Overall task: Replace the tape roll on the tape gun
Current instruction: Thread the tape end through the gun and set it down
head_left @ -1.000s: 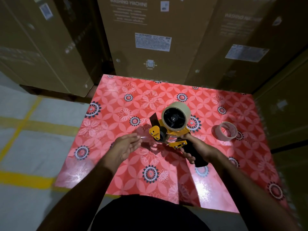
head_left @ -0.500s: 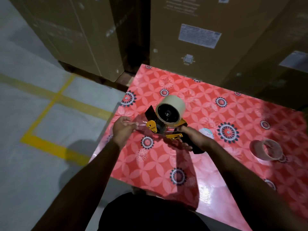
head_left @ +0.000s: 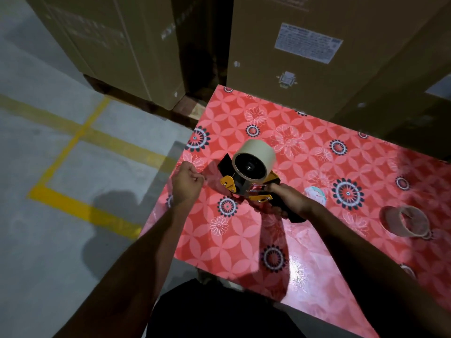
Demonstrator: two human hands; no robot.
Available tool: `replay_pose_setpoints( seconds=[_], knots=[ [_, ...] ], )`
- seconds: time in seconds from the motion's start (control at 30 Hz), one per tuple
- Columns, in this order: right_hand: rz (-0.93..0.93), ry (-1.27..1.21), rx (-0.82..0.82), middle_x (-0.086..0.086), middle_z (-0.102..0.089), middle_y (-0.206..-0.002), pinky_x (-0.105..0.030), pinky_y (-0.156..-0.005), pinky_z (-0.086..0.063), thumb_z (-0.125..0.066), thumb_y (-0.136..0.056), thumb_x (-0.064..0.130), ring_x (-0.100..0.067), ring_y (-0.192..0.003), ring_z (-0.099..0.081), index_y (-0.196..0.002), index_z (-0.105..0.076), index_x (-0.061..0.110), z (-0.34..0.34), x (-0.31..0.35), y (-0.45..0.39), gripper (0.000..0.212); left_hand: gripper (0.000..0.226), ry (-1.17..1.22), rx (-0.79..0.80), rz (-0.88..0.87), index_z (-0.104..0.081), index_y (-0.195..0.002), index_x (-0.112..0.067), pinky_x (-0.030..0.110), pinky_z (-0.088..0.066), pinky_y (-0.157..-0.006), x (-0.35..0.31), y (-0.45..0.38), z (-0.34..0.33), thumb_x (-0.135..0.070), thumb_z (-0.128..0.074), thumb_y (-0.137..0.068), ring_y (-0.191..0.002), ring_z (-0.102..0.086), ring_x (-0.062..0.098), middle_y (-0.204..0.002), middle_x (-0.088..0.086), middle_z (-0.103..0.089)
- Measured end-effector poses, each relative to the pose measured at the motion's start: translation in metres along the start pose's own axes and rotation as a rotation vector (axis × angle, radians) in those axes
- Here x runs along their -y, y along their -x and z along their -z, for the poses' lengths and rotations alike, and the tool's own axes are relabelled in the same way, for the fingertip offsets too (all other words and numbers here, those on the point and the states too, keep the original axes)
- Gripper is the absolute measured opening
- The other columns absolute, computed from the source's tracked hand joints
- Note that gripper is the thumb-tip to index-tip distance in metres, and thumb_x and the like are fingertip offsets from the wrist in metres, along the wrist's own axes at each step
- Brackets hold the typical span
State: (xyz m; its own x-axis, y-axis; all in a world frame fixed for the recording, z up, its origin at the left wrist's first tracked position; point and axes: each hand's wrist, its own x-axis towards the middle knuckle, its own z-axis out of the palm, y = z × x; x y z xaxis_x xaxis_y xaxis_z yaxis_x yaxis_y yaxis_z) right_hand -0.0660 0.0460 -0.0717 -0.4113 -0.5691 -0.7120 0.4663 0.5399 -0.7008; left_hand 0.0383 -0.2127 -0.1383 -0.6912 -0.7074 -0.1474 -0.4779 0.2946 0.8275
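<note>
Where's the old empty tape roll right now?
In the head view, the empty tape roll lies on the red floral table at the far right, beyond the right hand holding the tape gun.

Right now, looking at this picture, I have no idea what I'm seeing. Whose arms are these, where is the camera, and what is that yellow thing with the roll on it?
No machine here: a person wears a camera on the head, looking forward and down, so the two arms are the person's own.

The right hand grips the black handle of a yellow tape gun, held over a table with a red flowered cover. A full tape roll sits on the gun's hub. The left hand is closed like a fist just left of the gun's front; it seems to pinch the clear tape end drawn from the roll, though the film is hard to see.

On the table to the right lies a nearly empty tape ring, probably the old roll. Behind stand big cardboard boxes; to the left is grey floor with yellow lines.
</note>
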Motion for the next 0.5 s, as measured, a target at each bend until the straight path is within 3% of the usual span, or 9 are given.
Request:
replay_pose_setpoints(
  seconds=[0.1, 0.23, 0.3, 0.4, 0.5],
  knots=[
    [0.001, 0.052, -0.023, -0.014, -0.055, -0.068, -0.029, -0.045, -0.020, -0.057, -0.087, 0.049, -0.016, -0.045, -0.031, -0.104, -0.064, 0.001, -0.002, -0.003, -0.005, 0.052, 0.037, -0.103, -0.004, -0.028, -0.047, -0.091, -0.017, 0.023, -0.047, -0.058, 0.013, -0.002, -0.001, -0.001, -0.078, -0.080, -0.076, -0.066, 0.020, -0.081, -0.001, -0.059],
    [0.007, 0.034, -0.010, -0.023, -0.055, -0.078, -0.027, -0.043, -0.023, -0.057, -0.089, 0.048, -0.017, -0.046, -0.031, -0.098, -0.066, 0.000, -0.002, -0.011, -0.008, 0.050, 0.054, -0.180, -0.139, -0.005, -0.050, -0.105, -0.006, 0.031, -0.044, -0.070, 0.022, 0.001, 0.003, -0.017, -0.091, -0.071, -0.088, -0.055, 0.023, -0.113, 0.013, -0.053],
    [0.005, 0.050, -0.023, -0.013, -0.057, -0.063, -0.029, -0.046, -0.019, -0.052, -0.097, 0.039, -0.017, -0.046, -0.030, -0.082, -0.067, 0.007, -0.004, -0.013, -0.008, 0.038, 0.049, -0.298, -0.124, -0.155, -0.054, -0.111, -0.008, 0.035, -0.049, -0.079, 0.023, 0.005, 0.002, -0.015, -0.087, -0.076, -0.098, -0.058, 0.027, -0.116, 0.013, -0.054],
    [-0.016, 0.030, -0.016, -0.005, -0.057, -0.059, -0.030, -0.046, -0.017, -0.058, -0.090, 0.044, -0.017, -0.046, -0.030, -0.087, -0.067, 0.002, -0.004, -0.011, -0.006, 0.043, 0.047, -0.511, 0.084, -0.360, -0.052, -0.135, -0.014, 0.047, -0.039, -0.112, 0.025, 0.009, -0.007, -0.022, -0.069, -0.092, -0.133, -0.046, 0.028, -0.141, 0.010, -0.053],
    [-0.018, 0.047, -0.002, -0.014, -0.055, -0.067, -0.030, -0.045, -0.019, -0.062, -0.079, 0.054, -0.017, -0.045, -0.031, -0.108, -0.061, -0.015, -0.002, -0.013, -0.008, 0.075, 0.071, -0.739, 0.394, -0.462, -0.014, -0.161, -0.017, 0.047, -0.005, -0.127, 0.038, 0.015, -0.011, -0.055, -0.033, -0.103, -0.157, -0.006, 0.026, -0.169, 0.005, -0.010]
  ],
)
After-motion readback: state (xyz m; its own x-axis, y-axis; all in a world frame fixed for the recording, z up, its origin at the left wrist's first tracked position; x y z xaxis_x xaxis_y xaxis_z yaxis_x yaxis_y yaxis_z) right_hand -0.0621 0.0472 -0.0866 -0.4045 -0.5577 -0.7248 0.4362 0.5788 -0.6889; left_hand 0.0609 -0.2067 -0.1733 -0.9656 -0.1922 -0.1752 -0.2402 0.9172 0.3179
